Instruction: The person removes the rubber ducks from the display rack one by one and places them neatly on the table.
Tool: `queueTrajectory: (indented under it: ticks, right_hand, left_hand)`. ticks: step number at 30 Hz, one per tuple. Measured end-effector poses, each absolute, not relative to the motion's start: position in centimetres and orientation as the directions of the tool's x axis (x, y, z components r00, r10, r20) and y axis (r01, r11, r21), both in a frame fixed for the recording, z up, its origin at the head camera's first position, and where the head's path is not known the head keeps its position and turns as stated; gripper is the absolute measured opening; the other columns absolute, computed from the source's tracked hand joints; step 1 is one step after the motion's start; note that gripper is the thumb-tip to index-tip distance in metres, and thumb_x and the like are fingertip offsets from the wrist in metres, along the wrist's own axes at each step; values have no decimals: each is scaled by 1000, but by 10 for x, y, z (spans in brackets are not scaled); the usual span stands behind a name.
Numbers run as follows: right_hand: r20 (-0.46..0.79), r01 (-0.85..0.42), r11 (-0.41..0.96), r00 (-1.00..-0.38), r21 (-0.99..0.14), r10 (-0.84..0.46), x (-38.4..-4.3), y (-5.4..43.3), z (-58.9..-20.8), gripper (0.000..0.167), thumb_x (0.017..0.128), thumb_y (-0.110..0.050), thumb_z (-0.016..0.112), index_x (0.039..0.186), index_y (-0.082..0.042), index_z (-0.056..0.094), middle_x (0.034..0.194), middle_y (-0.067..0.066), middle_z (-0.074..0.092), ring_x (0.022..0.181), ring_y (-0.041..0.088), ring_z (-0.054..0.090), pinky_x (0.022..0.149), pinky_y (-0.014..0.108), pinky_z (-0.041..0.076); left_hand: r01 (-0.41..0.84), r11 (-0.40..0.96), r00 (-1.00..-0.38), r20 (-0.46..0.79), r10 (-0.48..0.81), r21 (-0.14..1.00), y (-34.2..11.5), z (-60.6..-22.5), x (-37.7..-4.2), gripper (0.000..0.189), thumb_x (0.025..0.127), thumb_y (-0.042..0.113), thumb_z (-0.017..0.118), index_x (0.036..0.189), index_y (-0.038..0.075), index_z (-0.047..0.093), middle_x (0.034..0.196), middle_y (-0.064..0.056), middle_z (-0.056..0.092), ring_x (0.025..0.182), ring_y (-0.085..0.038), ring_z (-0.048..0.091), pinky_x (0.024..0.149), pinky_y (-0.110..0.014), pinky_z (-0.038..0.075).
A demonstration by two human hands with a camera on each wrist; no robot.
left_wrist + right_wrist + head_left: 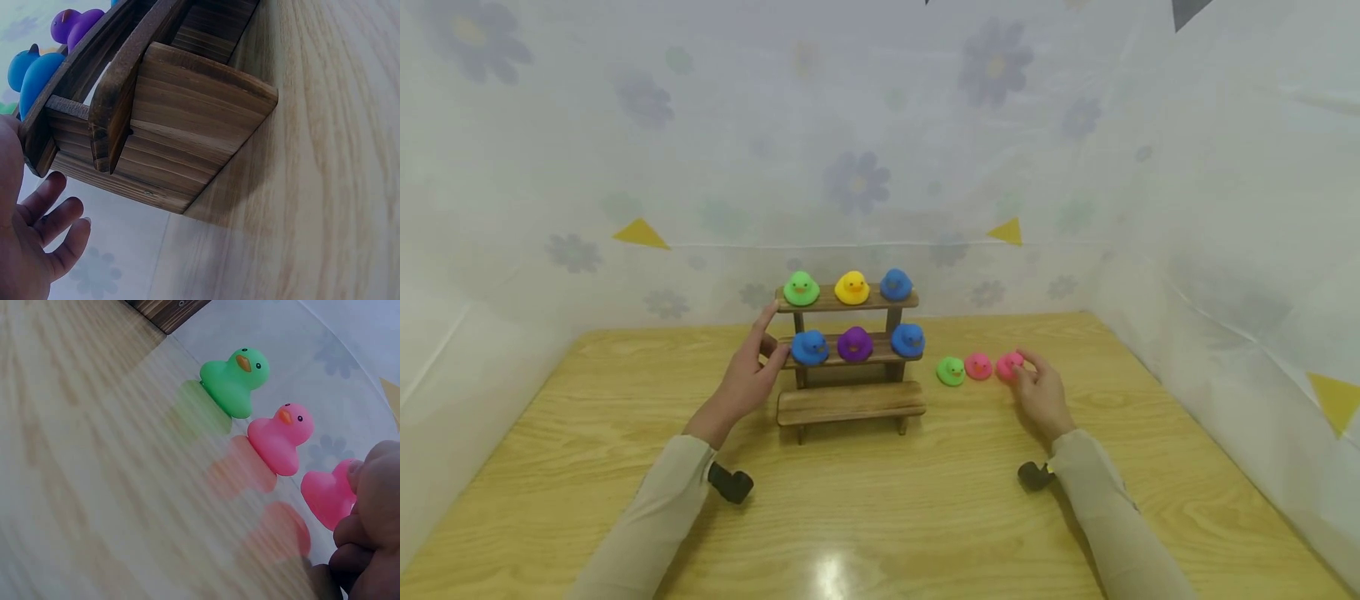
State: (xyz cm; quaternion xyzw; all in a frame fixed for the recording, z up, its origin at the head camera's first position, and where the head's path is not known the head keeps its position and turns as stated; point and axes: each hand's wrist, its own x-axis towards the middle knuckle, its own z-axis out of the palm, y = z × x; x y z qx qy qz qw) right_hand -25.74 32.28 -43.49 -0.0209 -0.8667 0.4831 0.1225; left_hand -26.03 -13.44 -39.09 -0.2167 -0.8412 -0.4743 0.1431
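Note:
A three-step wooden stand [850,403] stands on the table. My left hand [743,379] is at its left side, index finger by the top shelf's end and thumb by the middle shelf's end. In the left wrist view the other fingers [53,212] hang loosely bent. My right hand [1043,396] pinches a pink rubber duck [326,492] between thumb and fingers; a gap shows between this duck and its reflection. To its left, another pink duck [978,366] and a green duck [951,372] sit in a row on the table.
The top shelf bears a green duck [801,289], a yellow duck [852,288] and a blue duck [896,285]. On the middle shelf sit a blue duck [809,347], a purple duck [855,344] and another blue duck [908,341]. A flowered sheet [737,167] hangs behind the table [880,508].

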Motion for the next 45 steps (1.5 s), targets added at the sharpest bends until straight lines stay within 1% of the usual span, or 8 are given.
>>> queueTrajectory:
  ticks: [2, 10, 14, 17, 23, 30, 39, 45]
  right_hand:
    - [204, -89, 553, -967, -828, 151, -258, 324, -436, 45, 102, -17, 48, 142, 2, 42, 79, 18, 62, 54, 4, 48, 49, 23, 44]
    - [233, -101, 609, -962, -787, 142, -261, 319, -434, 42, 100, -11, 50, 138, 6, 46, 84, 26, 65, 56, 3, 50, 51, 21, 43]
    - [246, -97, 653, -959, -751, 140, -264, 317, -434, 41, 98, -8, 52, 136, 6, 47, 83, 24, 65, 58, 5, 50, 53, 20, 42]
    - [236, -96, 656, -963, -748, 128, -264, 317, -434, 42, 98, -7, 51, 138, 5, 45, 75, 18, 63, 55, 7, 48, 51, 21, 42]
    - [231, -113, 624, -967, -773, 112, -263, 319, -434, 44, 99, -8, 49, 141, 4, 41, 62, 3, 53, 49, 5, 44, 47, 22, 40]
    - [265, -153, 583, -958, -798, 110, -263, 322, -437, 43, 100, -12, 50, 140, 3, 43, 53, -6, 39, 40, 1, 33, 39, 21, 31]
    - [297, -199, 532, -949, -823, 105, -261, 320, -438, 43, 100, -16, 53, 138, 2, 45, 51, -8, 36, 39, -2, 30, 39, 19, 28]
    - [274, -196, 434, -954, -879, 125, -252, 307, -427, 40, 99, -8, 52, 137, 3, 46, 58, 4, 44, 42, 0, 37, 42, 22, 36]
  left_hand:
    - [505, 459, -862, 452, 227, 731, -135, -391, -260, 64, 102, 14, 46, 156, 24, 14, 90, -9, 48, 77, -17, 45, 58, -27, 41]
    - [503, 454, -863, 452, 224, 735, -136, -389, -259, 64, 102, 13, 46, 156, 23, 14, 90, -9, 48, 77, -16, 45, 57, -27, 41]
    - [504, 449, -863, 454, 223, 738, -136, -389, -259, 64, 102, 13, 47, 156, 22, 15, 90, -10, 48, 77, -17, 45, 57, -26, 40]
    - [504, 454, -862, 456, 220, 735, -136, -389, -260, 63, 102, 12, 46, 156, 22, 15, 90, -9, 48, 77, -16, 45, 58, -26, 40]
    - [518, 452, -854, 471, 221, 726, -136, -390, -260, 62, 102, 12, 46, 156, 20, 15, 89, -10, 48, 78, -15, 47, 58, -26, 41]
    - [515, 450, -856, 467, 223, 730, -136, -390, -261, 63, 102, 13, 46, 156, 21, 15, 89, -9, 48, 77, -14, 46, 58, -26, 41]
    - [514, 447, -857, 465, 223, 732, -135, -389, -260, 62, 102, 12, 47, 156, 19, 16, 89, -10, 49, 78, -16, 47, 58, -26, 41]
    - [520, 453, -853, 469, 229, 724, -134, -389, -259, 62, 102, 12, 46, 156, 18, 16, 89, -10, 49, 77, -15, 46, 57, -26, 40]
